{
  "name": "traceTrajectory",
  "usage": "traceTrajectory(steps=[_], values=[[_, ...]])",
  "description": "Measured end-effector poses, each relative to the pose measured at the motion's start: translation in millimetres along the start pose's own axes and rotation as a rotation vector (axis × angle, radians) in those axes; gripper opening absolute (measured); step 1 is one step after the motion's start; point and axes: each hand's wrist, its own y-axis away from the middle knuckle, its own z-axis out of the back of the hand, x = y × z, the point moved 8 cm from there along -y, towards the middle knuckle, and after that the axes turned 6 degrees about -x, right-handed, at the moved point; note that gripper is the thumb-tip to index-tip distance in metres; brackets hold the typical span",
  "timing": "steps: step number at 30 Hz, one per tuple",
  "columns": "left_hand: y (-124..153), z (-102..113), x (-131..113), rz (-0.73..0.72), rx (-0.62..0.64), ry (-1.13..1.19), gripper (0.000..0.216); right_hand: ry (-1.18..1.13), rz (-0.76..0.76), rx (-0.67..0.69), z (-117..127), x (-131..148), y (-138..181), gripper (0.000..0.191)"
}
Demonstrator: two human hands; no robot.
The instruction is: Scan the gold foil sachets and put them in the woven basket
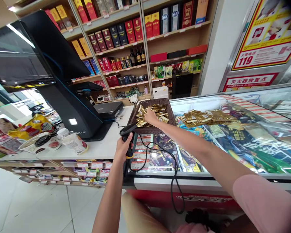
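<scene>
My left hand (124, 146) is wrapped round the handle of a black barcode scanner (128, 129), held above the near edge of the freezer. The scanner's black cable (175, 161) loops down over the freezer's front. Reaching across to a brown woven basket (171, 114), my right hand (150, 117) is closed on a gold foil packet (142, 110); its fingertips are partly hidden. Many more gold packets (163, 114) lie heaped in the basket around it. A second pile of gold packets (205, 117) rests on the freezer's glass top, right of the basket.
On the left, a black checkout terminal (70, 106) stands on the white counter (106, 134), beside a tipped clear plastic bottle (74, 142) and snack packs (31, 127). The glass-topped freezer (242, 145) fills the right. Shelves of boxed bottles (121, 34) rise behind.
</scene>
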Motion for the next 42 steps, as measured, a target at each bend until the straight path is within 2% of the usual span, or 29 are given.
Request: traceTrajectory(steps=[5,10,16,23,27,30,35,42], values=[[9.8,-15.5,-13.8,-0.041,0.025,-0.012,0.057,-0.083,0.132,-0.118,45.1,-13.1,18.9,0.023],[18.4,-46.1,-31.8,-0.098,0.060,-0.040,0.055,-0.096,0.087,-0.179,94.7,-64.1,43.6,0.019],[25.0,-111.1,-48.8,-0.128,0.181,-0.042,0.053,-0.130,-0.056,-0.215,143.6,-126.6,62.6,0.021],[36.3,-191.4,-59.7,-0.207,0.343,-0.156,0.050,-0.153,-0.134,-0.299,190.1,-174.9,77.6,0.025],[44.5,-224.4,-64.6,-0.266,0.437,-0.215,0.049,-0.221,-0.208,-0.324,202.4,-200.3,83.2,0.026],[46.3,-238.7,-66.0,-0.282,0.472,-0.268,0.048,-0.251,-0.235,-0.354,204.9,-213.4,83.9,0.026],[47.6,-246.7,-72.6,-0.309,0.476,-0.296,0.045,-0.296,-0.246,-0.368,202.6,-220.9,84.9,0.026],[53.2,-246.9,-74.1,-0.261,0.456,-0.304,0.042,-0.367,-0.276,-0.345,202.0,-221.4,88.7,0.028]])
